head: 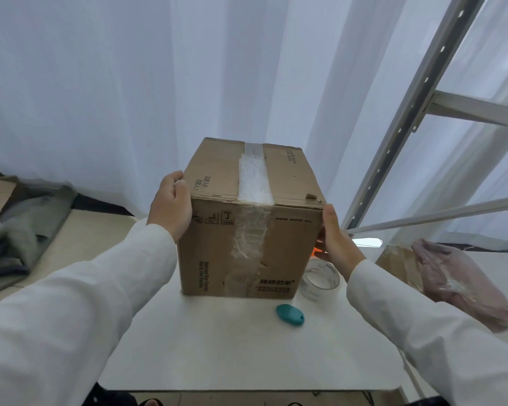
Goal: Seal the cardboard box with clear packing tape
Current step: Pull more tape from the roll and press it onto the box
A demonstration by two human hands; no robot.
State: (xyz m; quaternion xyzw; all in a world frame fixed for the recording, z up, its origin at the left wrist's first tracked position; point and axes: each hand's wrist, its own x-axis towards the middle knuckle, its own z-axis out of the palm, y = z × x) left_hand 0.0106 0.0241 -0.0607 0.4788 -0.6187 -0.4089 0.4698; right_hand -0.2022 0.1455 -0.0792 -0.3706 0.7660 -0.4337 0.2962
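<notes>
A brown cardboard box (288, 244) stands upright on a white table (217, 347), its flaps closed. A wrinkled strip of clear tape (254, 177) runs along the top seam and down the near face. My left hand (170, 205) presses against the box's upper left corner, fingers curled over the top edge. Flat against the right side lies my right hand (333, 238). A roll of clear packing tape (320, 279) lies on the table just right of the box, below my right wrist.
A small teal cutter (290, 315) rests on the table in front of the box. Another cardboard box with a pink plastic-wrapped bundle (464, 282) sits at right. A metal shelf frame (423, 112) rises at the right. Grey cloth (15, 227) lies at left; white curtains behind.
</notes>
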